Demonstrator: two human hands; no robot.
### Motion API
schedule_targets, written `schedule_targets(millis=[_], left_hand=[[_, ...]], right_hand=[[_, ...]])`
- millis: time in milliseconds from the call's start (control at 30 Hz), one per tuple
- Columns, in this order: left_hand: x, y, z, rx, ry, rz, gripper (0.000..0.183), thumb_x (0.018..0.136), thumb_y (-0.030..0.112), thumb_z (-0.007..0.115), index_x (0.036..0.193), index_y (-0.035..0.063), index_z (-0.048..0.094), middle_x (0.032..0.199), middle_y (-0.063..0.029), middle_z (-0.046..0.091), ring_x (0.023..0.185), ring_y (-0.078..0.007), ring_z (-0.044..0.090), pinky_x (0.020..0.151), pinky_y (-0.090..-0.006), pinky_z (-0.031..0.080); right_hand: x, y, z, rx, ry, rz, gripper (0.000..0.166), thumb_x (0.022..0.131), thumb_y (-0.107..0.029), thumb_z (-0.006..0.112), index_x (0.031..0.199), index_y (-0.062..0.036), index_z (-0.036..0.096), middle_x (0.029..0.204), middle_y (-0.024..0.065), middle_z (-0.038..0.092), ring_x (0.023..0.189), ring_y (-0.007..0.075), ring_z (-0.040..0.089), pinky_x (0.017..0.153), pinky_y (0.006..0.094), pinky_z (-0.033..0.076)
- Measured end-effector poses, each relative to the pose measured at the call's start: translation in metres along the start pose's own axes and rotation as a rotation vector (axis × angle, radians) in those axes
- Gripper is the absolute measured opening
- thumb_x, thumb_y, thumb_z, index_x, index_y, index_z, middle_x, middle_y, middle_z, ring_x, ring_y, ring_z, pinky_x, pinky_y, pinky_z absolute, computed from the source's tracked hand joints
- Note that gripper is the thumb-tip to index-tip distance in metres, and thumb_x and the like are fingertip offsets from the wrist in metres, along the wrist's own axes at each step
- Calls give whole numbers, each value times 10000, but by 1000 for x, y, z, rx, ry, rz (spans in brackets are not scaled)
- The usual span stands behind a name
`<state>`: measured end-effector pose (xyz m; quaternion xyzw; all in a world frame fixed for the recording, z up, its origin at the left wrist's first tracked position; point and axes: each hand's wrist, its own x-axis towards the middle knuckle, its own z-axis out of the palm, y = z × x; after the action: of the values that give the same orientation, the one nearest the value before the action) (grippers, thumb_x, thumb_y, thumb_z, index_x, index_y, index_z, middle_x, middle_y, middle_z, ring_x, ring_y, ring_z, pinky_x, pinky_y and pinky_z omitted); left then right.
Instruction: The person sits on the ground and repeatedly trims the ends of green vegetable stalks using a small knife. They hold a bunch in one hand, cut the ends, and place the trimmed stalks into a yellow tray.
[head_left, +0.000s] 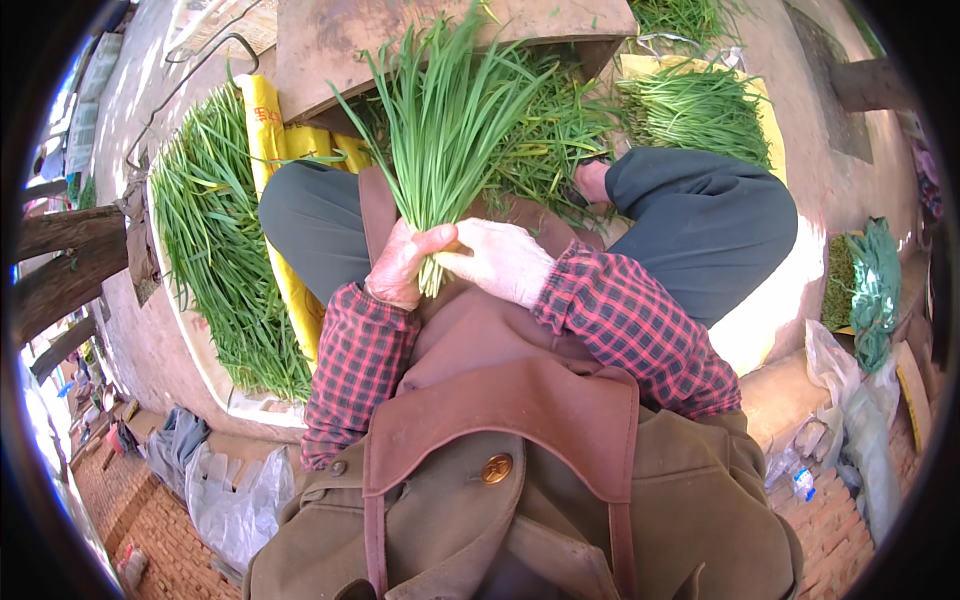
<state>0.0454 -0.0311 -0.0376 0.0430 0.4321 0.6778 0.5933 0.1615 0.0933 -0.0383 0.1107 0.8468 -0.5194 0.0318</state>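
My left hand (397, 262) is wrapped around the lower stems of a bunch of garlic chives (454, 135). The pale stem ends stick out below the grip, and the green leaves fan out away from me. From the other side, my right hand (499, 259) closes on the same stems, its thumb near their cut ends; some of its fingers are hidden. Beneath the hands, a brown apron (480, 330) covers my lap. Loose chive leaves (555, 135) lie heaped past my lap, partly under a wooden board (450, 37).
A thick pile of chives (225, 255) lies at my left beside yellow sacking (262, 135). More chives (697, 109) rest on a yellow sheet beyond my right knee. Wooden posts (67, 240) stand far left. Plastic bags (236, 495) lie on the brick floor, with a green bag (876, 292) far right.
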Motion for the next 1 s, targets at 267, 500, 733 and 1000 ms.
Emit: schedule_targets(millis=[267, 500, 733, 1000], left_hand=[[-39, 25, 12, 85, 155, -22, 474, 762, 11, 678, 1217, 3, 548, 1048, -95, 635, 935, -183, 627, 842, -308, 510], [-92, 40, 3, 369, 224, -88, 369, 720, 28, 706, 1068, -16, 591, 808, -99, 642, 566, -153, 578, 512, -265, 491], [-122, 30, 2, 219, 275, -246, 389, 724, -25, 677, 1102, -11, 589, 872, -128, 672, 495, -115, 538, 455, -224, 454], [-128, 20, -12, 171, 278, -244, 362, 709, 1, 696, 1055, -6, 589, 799, -106, 639, 477, -106, 513, 432, -215, 428]], right_hand=[[-12, -22, -20, 250, -239, -85, 238, 888, -270, 552, 916, -60, 660, 881, 139, 660, 786, 327, 646, 714, 430, 515], [0, -44, -117, -206, 534, -493, 180, 862, -171, 663, 905, -1, 699, 919, 116, 689, 773, 214, 666, 707, 295, 536], [25, 9, -100, -222, 103, 91, 386, 829, -452, 618, 823, -76, 703, 789, 149, 681, 774, 333, 657, 726, 429, 511], [18, 20, -82, -179, 56, -117, 376, 819, -343, 671, 1018, -23, 668, 926, 149, 684, 823, 301, 660, 754, 362, 520]])
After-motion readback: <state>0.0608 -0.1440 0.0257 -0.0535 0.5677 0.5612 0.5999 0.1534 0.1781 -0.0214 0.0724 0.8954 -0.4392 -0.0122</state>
